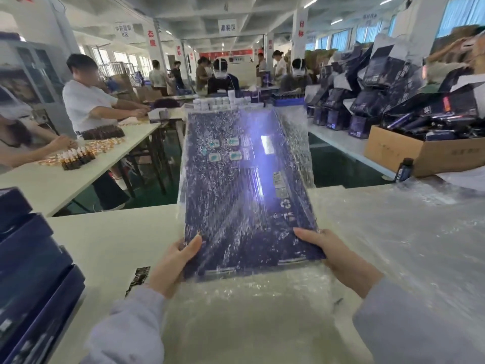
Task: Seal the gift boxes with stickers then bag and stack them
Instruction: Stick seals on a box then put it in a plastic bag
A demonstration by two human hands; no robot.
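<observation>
A large flat dark blue gift box is inside a clear bubble-wrap bag and is held up, tilted away from me, over the white table. My left hand grips the box's near left corner through the bag. My right hand grips its near right corner. The bag's open end hangs loose below the box toward me. A dark sticker strip lies on the table beside my left wrist.
A stack of dark blue boxes stands at the left edge. Loose bubble-wrap bags cover the table's right side. A cardboard carton and a small dark bottle sit beyond them. Other people work at tables behind.
</observation>
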